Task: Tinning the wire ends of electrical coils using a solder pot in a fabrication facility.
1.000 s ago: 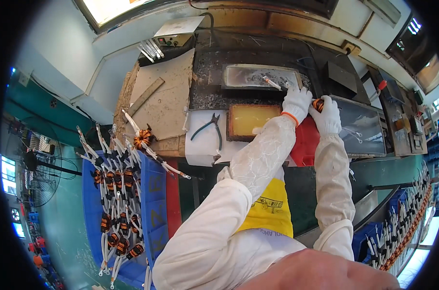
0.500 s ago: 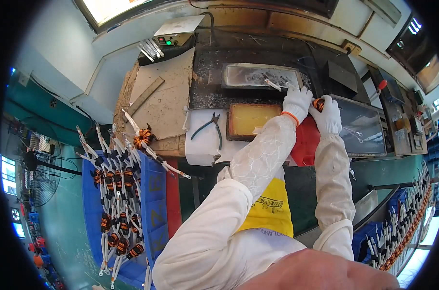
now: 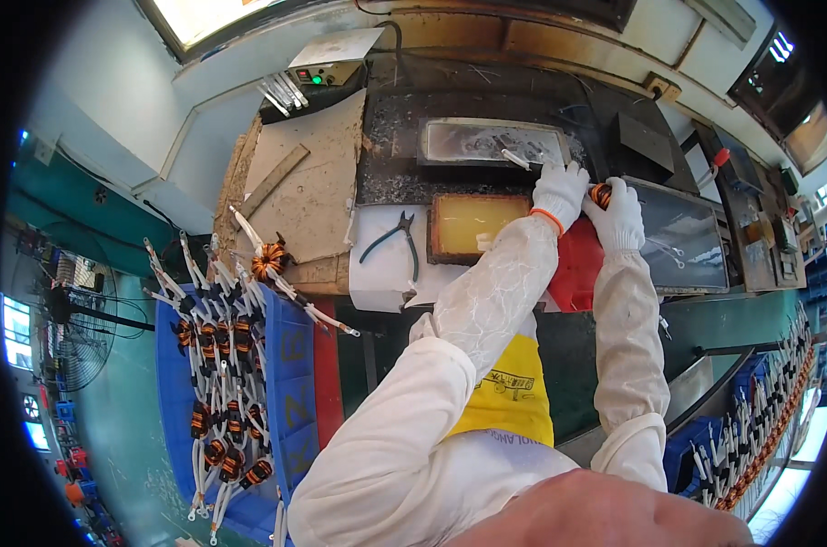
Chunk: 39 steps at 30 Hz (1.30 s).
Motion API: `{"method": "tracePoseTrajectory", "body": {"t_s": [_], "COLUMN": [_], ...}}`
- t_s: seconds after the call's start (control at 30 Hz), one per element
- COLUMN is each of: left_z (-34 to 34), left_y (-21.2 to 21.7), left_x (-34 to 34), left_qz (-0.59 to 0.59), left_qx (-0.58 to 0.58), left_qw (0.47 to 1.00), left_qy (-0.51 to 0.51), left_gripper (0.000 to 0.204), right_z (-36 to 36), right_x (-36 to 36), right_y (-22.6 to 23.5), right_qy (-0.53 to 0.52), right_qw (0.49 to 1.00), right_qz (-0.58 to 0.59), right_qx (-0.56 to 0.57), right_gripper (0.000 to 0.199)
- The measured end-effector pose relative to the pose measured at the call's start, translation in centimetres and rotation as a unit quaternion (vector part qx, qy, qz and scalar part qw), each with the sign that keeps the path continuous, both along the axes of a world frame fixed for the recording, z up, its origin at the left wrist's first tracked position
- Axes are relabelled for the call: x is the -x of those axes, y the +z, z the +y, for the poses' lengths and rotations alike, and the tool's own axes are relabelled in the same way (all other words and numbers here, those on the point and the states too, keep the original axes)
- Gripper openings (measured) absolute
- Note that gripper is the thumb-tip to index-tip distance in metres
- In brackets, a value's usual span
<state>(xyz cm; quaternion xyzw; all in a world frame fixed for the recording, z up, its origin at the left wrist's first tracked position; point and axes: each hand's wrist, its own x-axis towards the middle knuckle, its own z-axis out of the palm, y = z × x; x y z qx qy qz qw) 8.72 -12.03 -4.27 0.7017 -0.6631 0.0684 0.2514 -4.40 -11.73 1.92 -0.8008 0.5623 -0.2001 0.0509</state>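
My left hand (image 3: 561, 191), in a white glove, is closed around the white-sleeved leads (image 3: 515, 159) of a coil. The lead ends reach into a rectangular pot (image 3: 429, 146) of molten, silvery metal. Close beside it, my right hand (image 3: 616, 221), gloved too, grips the orange-and-black wound toroid coil (image 3: 601, 195). Both hands hold this one piece; the fingers partly hide the leads between them. In front of the pot stands a tray (image 3: 434, 239) of yellow liquid, left of my left forearm. A red sheet (image 3: 575, 266) lies below my hands.
Pliers (image 3: 402, 239) rest on white paper at the left. Another coil (image 3: 269, 262) lies on the cardboard-covered corner. A blue crate (image 3: 295, 383) full of coils stands below left. A grey tray (image 3: 700, 237) holds leads at right. Several more coils (image 3: 750, 438) hang at lower right.
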Motion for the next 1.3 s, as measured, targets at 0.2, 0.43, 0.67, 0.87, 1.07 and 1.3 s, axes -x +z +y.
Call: {"method": "tracePoseTrajectory", "body": {"t_s": [0.2, 0.43, 0.67, 0.87, 1.07, 1.3], "left_z": [-0.07, -0.24, -0.17, -0.25, -0.05, -0.21], "left_y": [-0.19, -0.43, -0.51, -0.47, -0.34, -0.33], "left_x": [-0.19, -0.26, -0.18, -0.22, -0.19, -0.07], "left_qz": [-0.007, 0.001, -0.001, -0.004, -0.006, -0.017], "left_qx": [0.008, 0.002, 0.023, 0.024, 0.019, 0.023], "left_qw": [1.0, 1.0, 1.0, 1.0, 1.0, 1.0], "left_qy": [0.0, 0.002, 0.003, 0.003, -0.005, -0.011], "left_gripper": [0.016, 0.017, 0.017, 0.016, 0.017, 0.017], "right_z": [0.13, 0.01, -0.13, -0.08, 0.13, -0.24], "right_x": [-0.21, -0.24, -0.12, -0.1, -0.21, 0.15], "right_y": [0.18, 0.04, -0.15, -0.14, 0.17, -0.24], "right_qy": [0.0, -0.004, 0.0, 0.005, -0.002, -0.003], "right_qw": [1.0, 1.0, 1.0, 1.0, 1.0, 1.0], "right_qz": [0.0, 0.002, 0.002, 0.0, 0.002, 0.005], "right_qx": [-0.003, -0.005, 0.0, 0.004, -0.009, 0.0], "right_gripper": [0.057, 0.057, 0.056, 0.057, 0.058, 0.056]}}
